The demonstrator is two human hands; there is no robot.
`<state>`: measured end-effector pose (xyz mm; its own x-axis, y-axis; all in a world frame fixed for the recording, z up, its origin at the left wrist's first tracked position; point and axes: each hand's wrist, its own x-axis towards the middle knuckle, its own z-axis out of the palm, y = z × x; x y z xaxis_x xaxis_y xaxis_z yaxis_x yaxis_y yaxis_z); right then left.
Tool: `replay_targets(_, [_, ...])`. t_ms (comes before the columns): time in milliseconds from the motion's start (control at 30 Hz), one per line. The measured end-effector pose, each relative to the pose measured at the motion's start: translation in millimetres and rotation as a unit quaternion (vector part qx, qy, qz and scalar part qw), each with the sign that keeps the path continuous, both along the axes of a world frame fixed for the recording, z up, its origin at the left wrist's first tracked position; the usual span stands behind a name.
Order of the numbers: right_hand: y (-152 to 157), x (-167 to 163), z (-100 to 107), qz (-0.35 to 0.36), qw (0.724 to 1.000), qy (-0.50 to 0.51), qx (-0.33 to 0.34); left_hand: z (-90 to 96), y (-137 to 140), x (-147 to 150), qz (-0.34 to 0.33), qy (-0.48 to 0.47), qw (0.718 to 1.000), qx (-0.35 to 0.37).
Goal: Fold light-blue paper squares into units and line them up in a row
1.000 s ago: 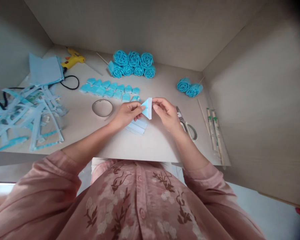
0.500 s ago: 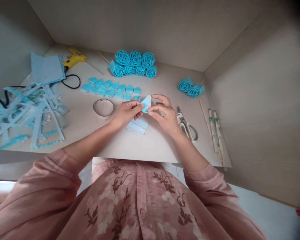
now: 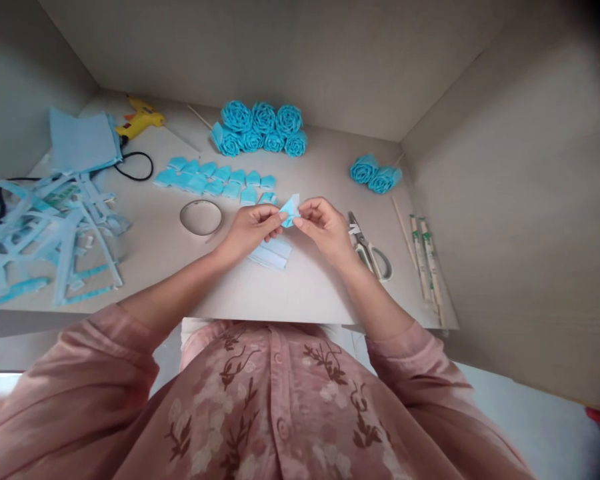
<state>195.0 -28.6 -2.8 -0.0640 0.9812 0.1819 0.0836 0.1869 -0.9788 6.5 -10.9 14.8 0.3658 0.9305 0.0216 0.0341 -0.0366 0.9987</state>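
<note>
A small light-blue folded piece of fabric (image 3: 291, 208) is pinched between both hands above the table. My left hand (image 3: 255, 223) grips its left side between thumb and fingers. On the other side, my right hand (image 3: 325, 227) has its thumb and fingertips closed on the right edge. Beneath them lies a pleated pale-blue sheet (image 3: 273, 254), partly covered by the left hand. Just beyond the hands, folded blue pieces (image 3: 213, 179) lie in rows. Scissors (image 3: 373, 252) with pale handles rest beside my right wrist.
At the back stand blue fabric roses (image 3: 263, 127), with two more roses (image 3: 375, 175) at the right. A roll of tape (image 3: 201, 218), a yellow glue gun (image 3: 143, 120), stacked blue sheets (image 3: 84, 141) and cut strips (image 3: 65, 227) occupy the left. Wrapped sticks (image 3: 425, 260) lie right.
The fingers of my right hand have curled in and closed on the piece's right edge, folding it narrower. The whole view has shifted slightly.
</note>
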Motion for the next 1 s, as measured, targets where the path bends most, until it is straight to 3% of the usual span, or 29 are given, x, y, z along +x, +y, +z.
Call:
replay_targets(367, [1.7,2.4,-2.4,0.029,0.999,-0.006,-0.016,-2.6,0.2,-0.3,-0.016,0.031,0.999,0.03])
replay_targets(667, [-2.3,-0.9,2.1,0.025,0.999,-0.018,-0.008,0.2,-0.4,0.1,-0.043,0.044,0.998,0.01])
replay_targets(867, [-5.0,0.0,6.6,-0.005,0.997,-0.073,0.033,0.1,-0.8,0.2,-0.089,0.055,0.994,-0.007])
replay_targets(1000, [-8.0,-0.8,11.4,-0.031,0.982,-0.146,0.119,2.1,-1.2,-0.3,-0.099,0.008,0.994,-0.052])
